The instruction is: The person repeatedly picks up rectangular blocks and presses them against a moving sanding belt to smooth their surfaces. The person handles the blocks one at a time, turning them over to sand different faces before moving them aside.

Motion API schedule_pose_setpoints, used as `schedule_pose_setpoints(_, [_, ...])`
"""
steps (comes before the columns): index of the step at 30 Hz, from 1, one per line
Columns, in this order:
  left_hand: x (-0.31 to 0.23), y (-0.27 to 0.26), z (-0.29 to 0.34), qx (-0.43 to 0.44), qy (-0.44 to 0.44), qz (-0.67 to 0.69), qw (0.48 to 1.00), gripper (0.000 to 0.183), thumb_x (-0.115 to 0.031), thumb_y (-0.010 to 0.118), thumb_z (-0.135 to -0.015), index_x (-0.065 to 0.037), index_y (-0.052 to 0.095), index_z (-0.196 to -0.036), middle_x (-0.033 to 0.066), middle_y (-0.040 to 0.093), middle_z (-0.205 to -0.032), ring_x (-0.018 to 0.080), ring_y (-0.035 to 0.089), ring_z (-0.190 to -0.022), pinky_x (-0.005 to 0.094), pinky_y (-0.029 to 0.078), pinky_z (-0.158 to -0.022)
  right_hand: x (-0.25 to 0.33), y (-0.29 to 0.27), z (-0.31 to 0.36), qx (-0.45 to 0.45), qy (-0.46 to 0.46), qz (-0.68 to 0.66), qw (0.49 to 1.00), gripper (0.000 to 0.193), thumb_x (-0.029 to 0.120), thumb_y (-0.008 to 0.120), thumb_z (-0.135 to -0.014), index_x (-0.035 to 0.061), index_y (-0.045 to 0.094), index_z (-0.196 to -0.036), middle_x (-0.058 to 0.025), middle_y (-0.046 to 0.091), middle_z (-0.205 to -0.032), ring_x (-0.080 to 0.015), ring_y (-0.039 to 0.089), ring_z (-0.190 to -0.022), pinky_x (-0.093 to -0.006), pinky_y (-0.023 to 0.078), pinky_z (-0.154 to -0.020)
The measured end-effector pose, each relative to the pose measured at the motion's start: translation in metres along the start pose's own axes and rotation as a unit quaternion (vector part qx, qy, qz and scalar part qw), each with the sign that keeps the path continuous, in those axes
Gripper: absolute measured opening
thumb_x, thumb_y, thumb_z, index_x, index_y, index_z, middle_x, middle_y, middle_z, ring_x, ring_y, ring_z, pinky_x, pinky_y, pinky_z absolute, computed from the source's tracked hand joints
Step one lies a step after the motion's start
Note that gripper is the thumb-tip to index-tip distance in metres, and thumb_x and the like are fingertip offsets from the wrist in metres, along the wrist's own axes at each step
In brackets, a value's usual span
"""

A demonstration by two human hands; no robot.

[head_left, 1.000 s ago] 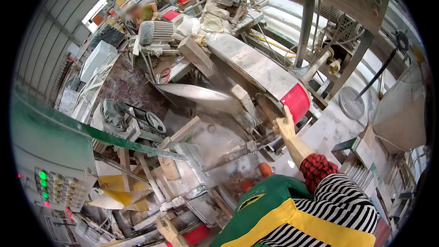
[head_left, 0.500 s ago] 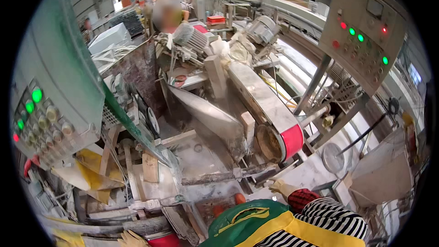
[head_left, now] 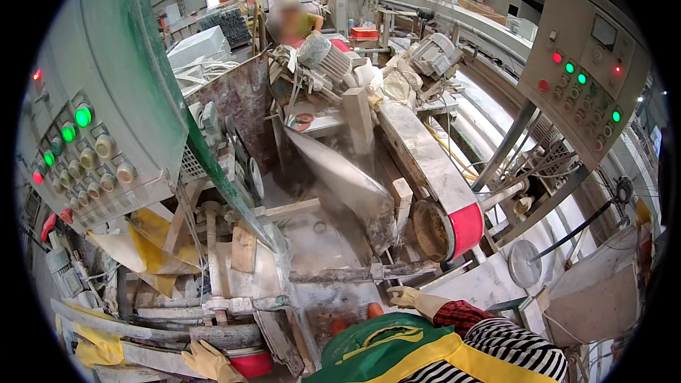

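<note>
My left hand [head_left: 211, 363], in a cream rubber glove, is at the lower edge, fingers spread, beside a red-covered belt end [head_left: 251, 363] and a dusty roller [head_left: 225, 335]. Whether it rests on them I cannot tell. My right hand [head_left: 417, 301], gloved alike, is stretched out in front of my green apron [head_left: 379, 344], with nothing seen in it. It is near a dusty crossbar [head_left: 340, 274] and a pale surface [head_left: 454, 281]. Past the crossbar, a large pale dusty sheet-like part [head_left: 339, 172] slants beside a long machine arm with a red end band [head_left: 467, 230].
A grey-green control cabinet [head_left: 106, 99] with lit buttons stands at left, another control box [head_left: 589, 64] at upper right. Motors [head_left: 324, 55] and wooden blocks [head_left: 358, 119] sit on the machine. Another person [head_left: 291, 20] is beyond it. A round metal disc [head_left: 524, 262] lies at right.
The view has swung left, so the machinery appears farther right. My right hand has drawn leftward, closer to my apron. More of my left hand shows at the lower edge.
</note>
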State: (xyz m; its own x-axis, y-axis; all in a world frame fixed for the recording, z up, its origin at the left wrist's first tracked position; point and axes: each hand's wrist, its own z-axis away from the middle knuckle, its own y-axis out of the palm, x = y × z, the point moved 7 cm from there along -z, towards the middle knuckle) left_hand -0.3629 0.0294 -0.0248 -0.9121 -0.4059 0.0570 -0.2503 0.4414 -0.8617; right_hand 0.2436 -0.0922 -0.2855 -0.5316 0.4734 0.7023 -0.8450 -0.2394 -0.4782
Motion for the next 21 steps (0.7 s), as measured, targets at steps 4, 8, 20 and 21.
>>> schedule_pose_setpoints(4, [-0.006,0.003,0.002,-0.001,0.019,0.017,1.000,0.037,-0.031,0.049,-0.098,-0.003,0.062,-0.118,0.0207,0.064,-0.117,0.0446,0.049,-0.118,0.0491,0.038,-0.102,-0.077,-0.003,0.019,-0.031,0.170,-0.140,0.975,0.056,0.024,0.064,-0.080,0.0196,0.055,-0.136,-0.0110,0.071,-0.091,-0.0197,0.067,-0.066,-0.0334,0.056,-0.060])
schedule_pose_setpoints(8, [-0.004,0.003,0.006,-0.025,0.030,0.004,0.999,0.035,-0.030,0.047,-0.099,-0.003,0.061,-0.117,0.0190,0.065,-0.115,0.0440,0.049,-0.117,0.0492,0.038,-0.100,-0.091,-0.008,0.042,-0.033,0.228,-0.169,0.958,0.053,0.023,0.065,-0.079,0.0229,0.060,-0.131,-0.0091,0.072,-0.090,-0.0186,0.067,-0.065,-0.0318,0.056,-0.063])
schedule_pose_setpoints(20, [-0.030,-0.029,0.008,0.020,0.025,-0.012,0.999,0.035,-0.030,0.047,-0.099,0.000,0.059,-0.111,0.0192,0.065,-0.113,0.0454,0.051,-0.112,0.0500,0.038,-0.098,-0.080,0.006,0.014,-0.022,0.033,0.049,0.998,0.057,0.027,0.066,-0.081,0.0157,0.055,-0.136,-0.0174,0.070,-0.111,-0.0225,0.071,-0.089,-0.0338,0.057,-0.081])
schedule_pose_setpoints(21, [-0.029,-0.030,0.008,0.029,0.020,-0.014,0.999,0.035,-0.030,0.047,-0.099,0.000,0.059,-0.112,0.0190,0.065,-0.114,0.0453,0.052,-0.113,0.0499,0.038,-0.099,-0.078,0.006,0.014,-0.027,0.047,0.019,0.998,0.057,0.026,0.066,-0.081,0.0156,0.055,-0.136,-0.0172,0.070,-0.110,-0.0223,0.071,-0.088,-0.0333,0.057,-0.080])
